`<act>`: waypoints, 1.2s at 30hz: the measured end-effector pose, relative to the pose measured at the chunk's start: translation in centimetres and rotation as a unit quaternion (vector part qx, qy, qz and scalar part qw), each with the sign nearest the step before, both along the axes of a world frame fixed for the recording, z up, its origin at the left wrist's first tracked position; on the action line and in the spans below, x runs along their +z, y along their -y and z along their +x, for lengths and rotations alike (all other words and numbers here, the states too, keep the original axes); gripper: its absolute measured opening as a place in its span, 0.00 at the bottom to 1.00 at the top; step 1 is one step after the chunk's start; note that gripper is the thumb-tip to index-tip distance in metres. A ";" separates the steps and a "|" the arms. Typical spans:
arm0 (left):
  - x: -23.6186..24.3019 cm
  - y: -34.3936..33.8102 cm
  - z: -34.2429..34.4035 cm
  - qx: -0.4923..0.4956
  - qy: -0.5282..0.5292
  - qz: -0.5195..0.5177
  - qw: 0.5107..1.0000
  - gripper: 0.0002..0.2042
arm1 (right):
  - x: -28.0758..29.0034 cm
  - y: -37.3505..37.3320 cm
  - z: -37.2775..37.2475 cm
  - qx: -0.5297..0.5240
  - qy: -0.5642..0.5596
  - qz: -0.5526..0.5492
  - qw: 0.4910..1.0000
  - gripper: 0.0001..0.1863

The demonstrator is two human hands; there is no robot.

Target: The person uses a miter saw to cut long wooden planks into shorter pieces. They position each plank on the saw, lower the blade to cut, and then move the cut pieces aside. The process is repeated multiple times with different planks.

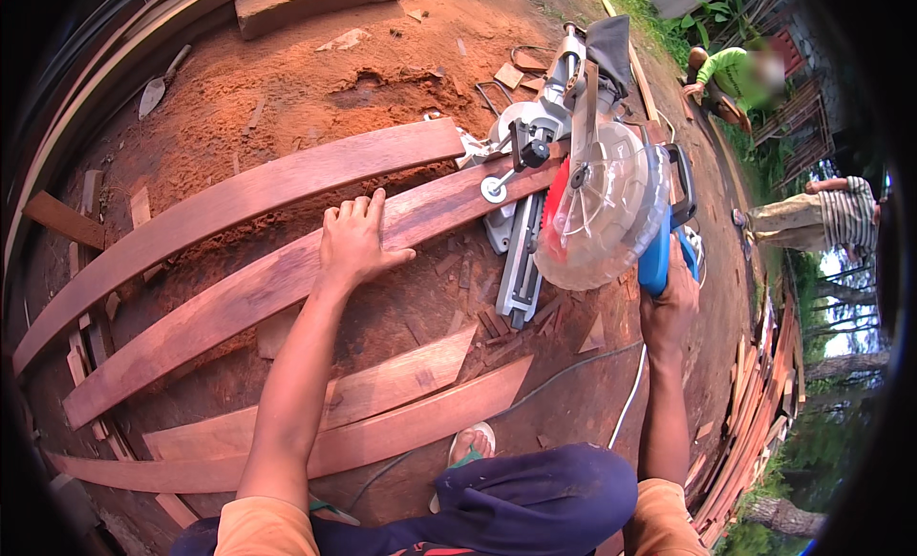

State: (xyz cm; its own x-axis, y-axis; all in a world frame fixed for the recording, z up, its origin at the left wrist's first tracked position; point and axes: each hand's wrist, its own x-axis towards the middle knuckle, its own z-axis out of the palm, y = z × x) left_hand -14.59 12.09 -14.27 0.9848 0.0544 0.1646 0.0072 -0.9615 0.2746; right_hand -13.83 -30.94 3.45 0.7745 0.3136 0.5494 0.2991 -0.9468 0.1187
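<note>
A long reddish board [258, 279] lies across the metal bed of a miter saw [602, 207], under its raised clamp and beside the red blade behind a clear guard. My left hand [358, 241] grips this board left of the saw, fingers over its far edge and thumb along its top. My right hand [669, 293] is closed on the saw's blue handle [654, 260]. Another board [239, 193] lies just beyond the held one, its end near the saw. Two more planks [392, 432] lie on the ground by my feet.
A trowel [153, 90] and sawdust [344, 88] lie on the ground. Cords [627, 403] run near my right arm. A crouching person [726, 88] and a standing person [812, 212] are at the right, near stacked lumber [755, 403] and trees. A wooden block [315, 7] sits at the back.
</note>
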 end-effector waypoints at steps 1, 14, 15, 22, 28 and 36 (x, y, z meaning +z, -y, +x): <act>0.0 0.0 0.0 0.002 -0.002 0.006 1.000 0.56 | 0.0 0.0 0.0 0.001 0.001 0.002 1.000 0.38; 0.3 0.1 0.0 0.000 -0.022 0.009 1.000 0.56 | -1.1 -0.8 -0.4 -0.008 0.000 0.017 1.000 0.38; 0.3 0.1 0.1 0.001 -0.022 0.010 1.000 0.56 | -1.1 -0.8 -0.4 -0.005 0.000 0.015 1.000 0.38; 0.2 0.1 0.2 0.001 -0.035 0.009 0.999 0.56 | -1.0 -0.9 -0.4 -0.007 0.003 0.020 1.000 0.37; 0.3 0.1 0.1 0.001 -0.040 0.010 0.999 0.56 | -1.1 -0.8 -0.4 -0.007 0.005 0.016 1.000 0.37; 0.1 0.5 0.0 0.035 -0.058 -0.002 0.998 0.60 | -1.2 -0.7 -0.4 -0.008 0.008 0.019 1.000 0.37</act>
State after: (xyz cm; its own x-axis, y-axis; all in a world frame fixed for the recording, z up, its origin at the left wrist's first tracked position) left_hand -14.56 11.61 -14.19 0.9912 0.1233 0.0486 0.1057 -0.9566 0.2715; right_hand -14.24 -30.22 2.24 0.7700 0.2795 0.5735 0.2822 -0.9554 0.0868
